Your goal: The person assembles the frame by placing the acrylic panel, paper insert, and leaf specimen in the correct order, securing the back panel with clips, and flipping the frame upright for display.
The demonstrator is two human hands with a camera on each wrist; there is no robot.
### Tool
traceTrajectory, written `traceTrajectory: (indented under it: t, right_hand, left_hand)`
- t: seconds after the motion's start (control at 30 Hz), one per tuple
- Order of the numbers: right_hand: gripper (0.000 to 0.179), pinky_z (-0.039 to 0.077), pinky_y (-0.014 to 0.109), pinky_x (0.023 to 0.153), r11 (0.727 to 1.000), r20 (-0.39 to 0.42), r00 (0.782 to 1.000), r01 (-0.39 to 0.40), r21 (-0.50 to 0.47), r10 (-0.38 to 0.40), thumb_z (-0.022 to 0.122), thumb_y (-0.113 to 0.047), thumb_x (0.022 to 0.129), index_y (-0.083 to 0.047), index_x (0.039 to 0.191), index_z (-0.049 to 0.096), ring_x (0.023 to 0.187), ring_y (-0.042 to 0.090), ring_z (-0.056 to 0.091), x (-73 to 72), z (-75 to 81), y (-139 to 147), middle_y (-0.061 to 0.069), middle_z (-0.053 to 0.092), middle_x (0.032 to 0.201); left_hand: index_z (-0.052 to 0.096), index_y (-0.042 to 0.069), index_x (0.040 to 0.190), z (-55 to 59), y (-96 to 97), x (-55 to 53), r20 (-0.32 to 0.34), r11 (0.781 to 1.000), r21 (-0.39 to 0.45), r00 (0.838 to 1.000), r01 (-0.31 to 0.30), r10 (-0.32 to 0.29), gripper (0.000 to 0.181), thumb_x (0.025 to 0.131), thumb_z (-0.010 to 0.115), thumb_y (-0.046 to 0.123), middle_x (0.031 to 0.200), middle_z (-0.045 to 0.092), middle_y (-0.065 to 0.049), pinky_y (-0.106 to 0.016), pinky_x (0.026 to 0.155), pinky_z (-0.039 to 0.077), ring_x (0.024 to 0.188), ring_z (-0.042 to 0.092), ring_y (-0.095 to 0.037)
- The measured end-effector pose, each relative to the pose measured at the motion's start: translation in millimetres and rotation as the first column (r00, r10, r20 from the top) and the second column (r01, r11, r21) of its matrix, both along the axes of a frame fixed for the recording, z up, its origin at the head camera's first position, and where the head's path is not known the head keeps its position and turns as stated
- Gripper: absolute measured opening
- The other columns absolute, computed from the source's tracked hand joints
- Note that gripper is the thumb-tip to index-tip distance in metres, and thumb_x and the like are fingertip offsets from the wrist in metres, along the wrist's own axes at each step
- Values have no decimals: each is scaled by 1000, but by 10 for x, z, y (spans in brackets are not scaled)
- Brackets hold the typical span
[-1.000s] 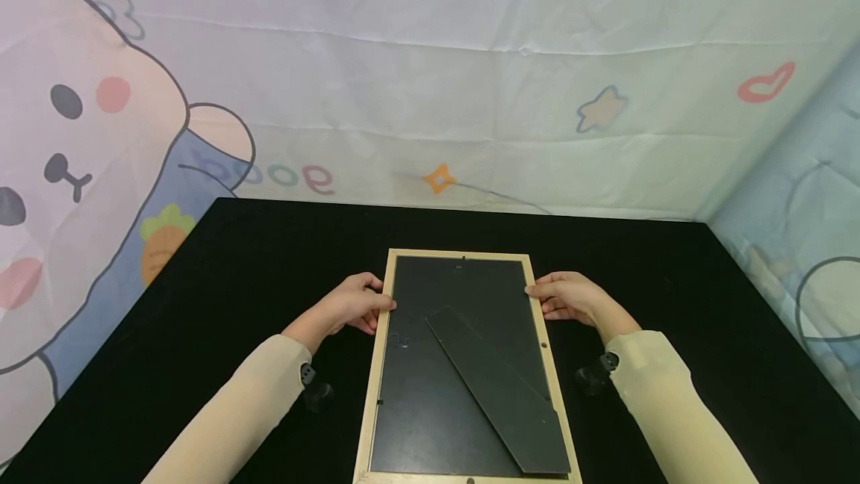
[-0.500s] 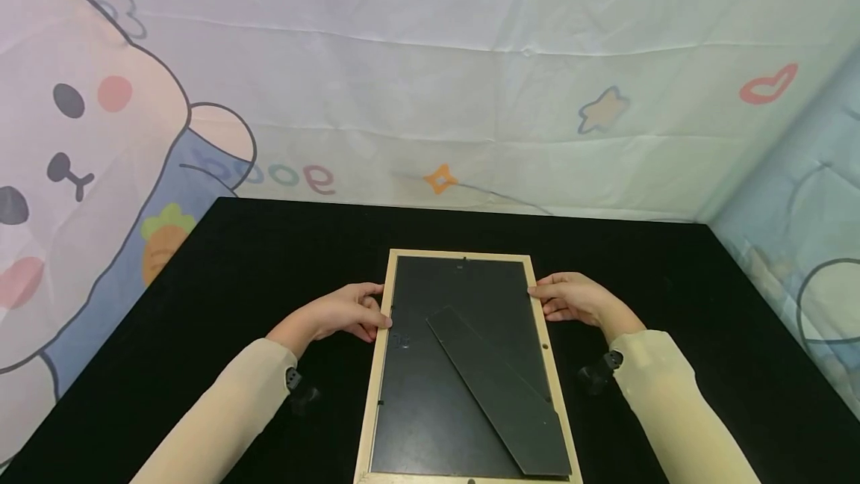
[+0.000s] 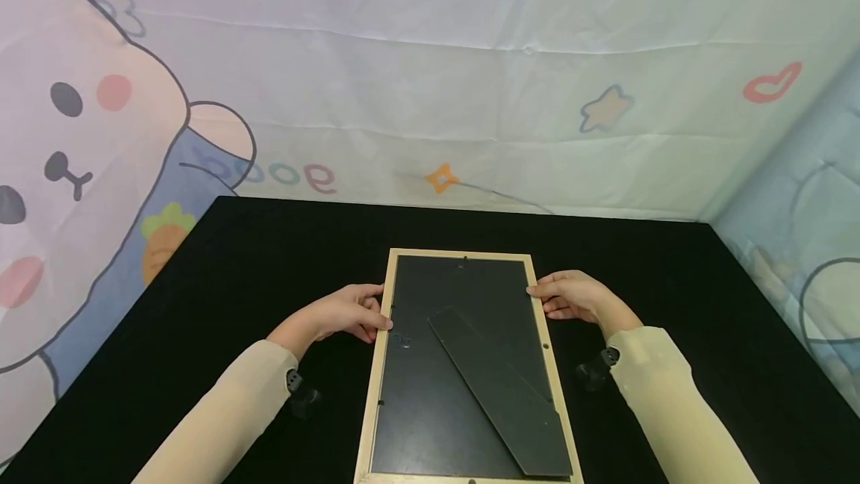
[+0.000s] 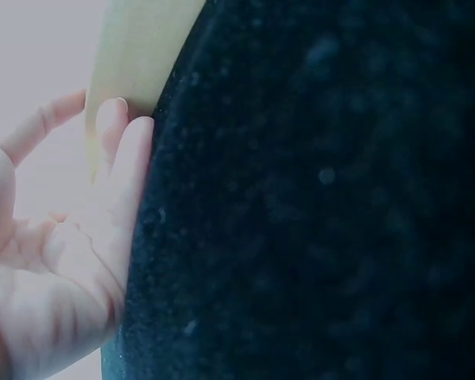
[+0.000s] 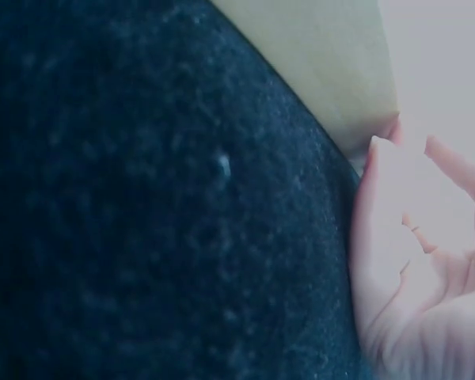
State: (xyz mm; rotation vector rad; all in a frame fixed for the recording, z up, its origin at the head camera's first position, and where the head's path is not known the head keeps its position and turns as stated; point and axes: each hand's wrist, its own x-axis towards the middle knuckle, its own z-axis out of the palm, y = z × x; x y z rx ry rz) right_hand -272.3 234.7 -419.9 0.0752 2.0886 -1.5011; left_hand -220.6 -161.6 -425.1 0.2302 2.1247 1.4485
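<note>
A picture frame (image 3: 386, 364) with a pale wooden border lies back side up. Its black backing board (image 3: 430, 409) carries a flat black easel leg (image 3: 497, 394) set at a slant. My left hand (image 3: 339, 312) holds the left border in the head view, thumb on top and fingers against the outer side. On the opposite border, nearer the far corner, my right hand (image 3: 574, 296) grips the same way. Both wrist views show fingertips right at the wooden side, the left hand (image 4: 63, 261) low by the cloth and the right hand (image 5: 419, 277) likewise.
Black cloth covers the table (image 3: 289, 245). Behind it hangs a pale printed curtain (image 3: 430, 81) with a cartoon bear at left, and a bluish one (image 3: 813, 222) closes the right side. Small black cameras sit on both wrists.
My left hand has slid toward me along the left border, its thumb coming lower on it. The right hand and the picture frame have stayed nearly where they were.
</note>
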Motion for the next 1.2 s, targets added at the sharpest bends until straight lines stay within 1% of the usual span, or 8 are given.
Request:
traceTrajectory:
  t: [0.23,0.43,0.67,0.8,1.0,1.2]
  right_hand:
    - [21,55,22,60,999,7,999,37,5,-37,71,-19,88,-4,99,61,57,5,60,22,25,-37,-1,66,70]
    - [20,54,21,58,999,-1,999,46,26,-46,71,-18,87,-4,97,61,55,5,59,26,48,-68,-1,65,68]
    - [23,54,21,56,996,-36,998,58,63,-56,69,-18,88,-2,99,57,53,5,56,54,53,-118,-2,61,65]
    - [24,52,20,53,993,-64,995,83,80,-78,67,-15,88,0,102,53,52,5,52,76,49,-153,-2,59,64]
    - [24,48,19,50,991,-106,989,109,79,-100,65,-12,89,1,103,51,50,4,49,107,49,-205,-2,56,62]
    - [22,46,19,48,989,-122,985,133,69,-124,65,-11,88,0,101,52,49,5,47,145,27,-225,-3,53,59]
  left_hand:
    - [34,4,149,-4,-11,0,-1,1000,4,1000,19,-19,76,84,72,14,76,61,-7,-34,69,57,65,62,-16]
    - [35,5,148,-8,-18,-8,1,1000,3,1000,21,-21,75,84,72,14,76,62,-7,-34,69,57,65,63,-16]
    - [37,5,147,2,-6,-12,6,1000,3,1000,21,-21,73,84,72,14,75,61,-7,-34,68,57,64,63,-16]
    - [37,4,147,-5,1,-22,8,1000,3,1000,22,-22,73,84,72,14,75,61,-7,-34,68,57,64,62,-16]
    - [37,4,147,-18,2,-26,3,1000,0,1000,16,-16,73,84,72,14,76,61,-7,-33,68,57,65,62,-16]
    - [31,3,150,-2,8,-4,-1,1000,-3,1000,18,-18,79,84,72,15,76,60,-7,-33,68,57,65,62,-16]
